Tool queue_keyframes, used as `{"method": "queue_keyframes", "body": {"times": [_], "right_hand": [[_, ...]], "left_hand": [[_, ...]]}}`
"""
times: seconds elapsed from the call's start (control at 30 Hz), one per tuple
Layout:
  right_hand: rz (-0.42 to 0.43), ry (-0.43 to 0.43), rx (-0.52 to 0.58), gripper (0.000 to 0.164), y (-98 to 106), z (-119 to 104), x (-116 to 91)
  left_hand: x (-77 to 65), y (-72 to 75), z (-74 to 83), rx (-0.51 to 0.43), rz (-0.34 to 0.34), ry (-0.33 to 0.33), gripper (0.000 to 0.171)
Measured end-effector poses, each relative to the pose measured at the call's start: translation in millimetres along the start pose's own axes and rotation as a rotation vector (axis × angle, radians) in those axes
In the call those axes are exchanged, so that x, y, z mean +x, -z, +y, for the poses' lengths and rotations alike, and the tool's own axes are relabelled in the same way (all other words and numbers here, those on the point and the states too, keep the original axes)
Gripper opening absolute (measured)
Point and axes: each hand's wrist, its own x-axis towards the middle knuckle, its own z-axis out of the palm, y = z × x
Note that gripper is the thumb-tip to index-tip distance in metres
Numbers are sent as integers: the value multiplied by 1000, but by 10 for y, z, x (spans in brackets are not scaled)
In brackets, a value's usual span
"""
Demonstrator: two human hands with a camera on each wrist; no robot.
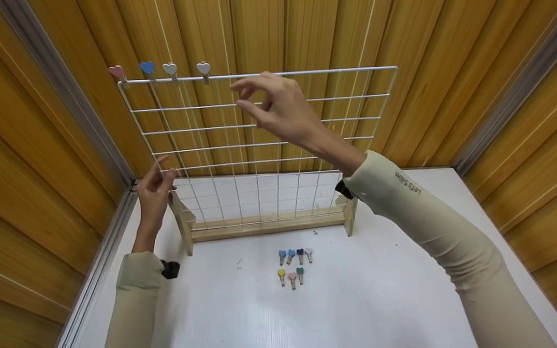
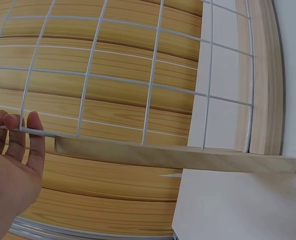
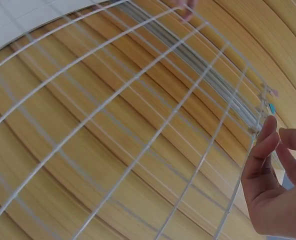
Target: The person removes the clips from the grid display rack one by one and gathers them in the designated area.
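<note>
A white wire grid (image 1: pixel 336 71) stands upright in a wooden base (image 1: pixel 269 229). My left hand (image 1: pixel 155 189) holds the grid's left side wire just above the base, its thumb and fingers on either side of the wire in the left wrist view. Heart-topped mini clothespins sit along the left part of the top bar: a pink one (image 1: pixel 116 71), a blue one (image 1: pixel 147 67), a white one (image 1: pixel 169 69) and another white one (image 1: pixel 203 68). Right of that last clothespin, my right hand (image 1: pixel 285 104) hovers at the top bar, fingers loosely bent, nothing between thumb and forefinger.
On the white table (image 1: pixel 240 309) lie two short rows of heart clothespins, including a dark blue one (image 1: pixel 300 253), a yellow one (image 1: pixel 281 274), a pink one (image 1: pixel 292 277) and a green one (image 1: pixel 300 272). Wood-patterned walls (image 1: pixel 525 121) enclose the back and sides.
</note>
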Motion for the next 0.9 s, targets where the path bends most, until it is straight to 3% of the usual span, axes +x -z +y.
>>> {"method": "queue_keyframes", "body": {"times": [0.17, 0.33, 0.4, 0.53, 0.73, 0.9], "right_hand": [[60, -77, 210, 41, -97, -68, 239], [-65, -205, 578, 47, -195, -39, 390], [-110, -254, 674, 46, -228, -35, 430], [-106, -268, 691, 41, -309, -77, 509], [38, -259, 741, 31, -454, -137, 568], [128, -170, 645, 27, -521, -87, 582]], "left_hand": [[-11, 13, 2, 10, 0, 2, 33], [-22, -18, -7, -10, -13, 6, 33], [-30, -31, -1, -9, -23, 10, 34], [-25, -27, 27, -15, -21, 6, 33], [-24, 8, 33, -23, -16, -12, 31], [-33, 10, 31, -13, -9, -1, 31]]}}
